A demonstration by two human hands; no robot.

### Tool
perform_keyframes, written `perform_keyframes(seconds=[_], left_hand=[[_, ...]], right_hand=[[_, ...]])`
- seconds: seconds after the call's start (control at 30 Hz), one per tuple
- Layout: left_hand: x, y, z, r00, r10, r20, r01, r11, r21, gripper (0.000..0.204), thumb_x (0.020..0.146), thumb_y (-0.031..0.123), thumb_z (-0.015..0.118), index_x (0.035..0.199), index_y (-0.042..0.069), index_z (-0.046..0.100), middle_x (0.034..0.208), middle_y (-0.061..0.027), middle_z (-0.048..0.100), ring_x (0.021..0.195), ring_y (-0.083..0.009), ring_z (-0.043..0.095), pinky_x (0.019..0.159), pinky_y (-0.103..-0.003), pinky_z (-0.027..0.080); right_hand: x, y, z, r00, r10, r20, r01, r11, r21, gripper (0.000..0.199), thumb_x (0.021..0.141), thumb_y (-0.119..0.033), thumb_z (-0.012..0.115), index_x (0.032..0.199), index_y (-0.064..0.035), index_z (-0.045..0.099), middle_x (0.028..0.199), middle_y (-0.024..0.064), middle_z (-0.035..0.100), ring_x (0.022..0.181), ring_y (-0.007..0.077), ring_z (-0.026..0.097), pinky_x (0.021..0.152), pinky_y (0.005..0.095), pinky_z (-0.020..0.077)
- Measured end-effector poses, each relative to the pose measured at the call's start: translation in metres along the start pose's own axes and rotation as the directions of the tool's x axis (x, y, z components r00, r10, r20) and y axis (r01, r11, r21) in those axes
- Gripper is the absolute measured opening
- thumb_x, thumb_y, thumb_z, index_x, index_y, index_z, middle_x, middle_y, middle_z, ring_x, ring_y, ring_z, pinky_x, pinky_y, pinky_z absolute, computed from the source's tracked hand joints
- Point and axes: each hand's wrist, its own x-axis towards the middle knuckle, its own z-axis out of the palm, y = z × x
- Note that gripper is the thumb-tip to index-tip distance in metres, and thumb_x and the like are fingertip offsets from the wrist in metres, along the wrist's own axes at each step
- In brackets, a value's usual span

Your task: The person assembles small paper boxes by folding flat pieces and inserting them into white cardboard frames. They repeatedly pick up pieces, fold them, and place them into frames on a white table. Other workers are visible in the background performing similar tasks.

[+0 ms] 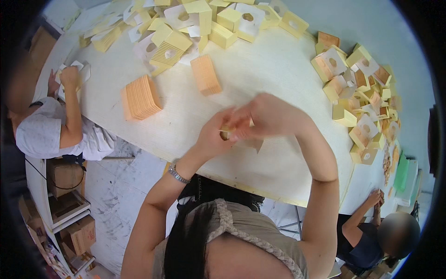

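Observation:
Above the table's near edge, my two hands meet around a small pale yellow paper box point(255, 143), mostly hidden by the fingers. My left hand point(215, 134) grips its left side, and a yellow edge with a round hole shows by the fingertips. Over the top of the box bends my right hand point(260, 116), somewhat smeared by motion, its fingers curled against the card. Beyond them stands a stack of orange-tan cards point(206, 74). Another orange-tan stack point(141, 98), with ridged edges, is farther left.
Yellow boxes with round holes point(223, 32) are heaped along the white table's point(278, 65) far side. A second heap point(362, 93) lies at the right. One person point(51, 125) works at the left, another point(367, 232) at the lower right. Cartons point(76, 232) fill a shelf below left.

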Motion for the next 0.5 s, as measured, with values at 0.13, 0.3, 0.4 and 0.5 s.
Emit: perform_keyframes(seconds=[0.13, 0.3, 0.4, 0.5], left_hand=[[-0.007, 0.003, -0.013, 0.997, 0.02, -0.08, -0.023, 0.999, -0.034, 0.048, 0.087, 0.01, 0.065, 0.131, 0.0, 0.046, 0.117, -0.0143, 0.062, 0.104, -0.0255, 0.062, 0.092, -0.033, 0.048], [-0.01, 0.009, -0.024, 0.958, -0.185, -0.217, 0.183, 0.983, -0.028, 0.041, 0.092, 0.012, 0.056, 0.13, 0.001, 0.047, 0.121, -0.0148, 0.061, 0.103, -0.026, 0.063, 0.086, -0.033, 0.05], [-0.001, 0.006, -0.024, 0.978, -0.017, -0.21, 0.042, 0.992, 0.118, 0.045, 0.092, 0.015, 0.056, 0.133, 0.001, 0.043, 0.124, -0.0161, 0.06, 0.108, -0.0276, 0.062, 0.088, -0.034, 0.049], [0.007, 0.011, -0.027, 0.969, -0.089, -0.229, 0.111, 0.99, 0.085, 0.049, 0.092, 0.016, 0.056, 0.136, 0.001, 0.041, 0.126, -0.0164, 0.06, 0.112, -0.0287, 0.06, 0.09, -0.034, 0.048]], right_hand=[[0.09, 0.041, -0.004, 0.814, 0.521, -0.257, -0.388, 0.816, 0.428, 0.036, 0.085, -0.036, 0.07, 0.082, 0.0003, 0.07, 0.071, 0.0093, 0.066, 0.064, 0.0157, 0.06, 0.058, 0.0312, 0.0464], [0.126, 0.072, 0.015, 0.877, 0.471, 0.091, -0.383, 0.574, 0.724, 0.025, 0.077, -0.023, 0.081, 0.088, -0.003, 0.07, 0.069, 0.0004, 0.058, 0.058, 0.0081, 0.047, 0.05, 0.0227, 0.035], [0.129, 0.08, 0.019, 0.857, 0.496, 0.137, -0.386, 0.445, 0.808, 0.027, 0.074, -0.02, 0.084, 0.092, -0.0062, 0.07, 0.069, -0.0024, 0.055, 0.058, 0.0065, 0.044, 0.049, 0.0217, 0.0322], [0.125, 0.078, 0.019, 0.839, 0.508, 0.197, -0.411, 0.353, 0.841, 0.029, 0.074, -0.017, 0.085, 0.096, -0.0076, 0.068, 0.071, -0.0042, 0.055, 0.059, 0.0064, 0.044, 0.05, 0.0211, 0.0339]])
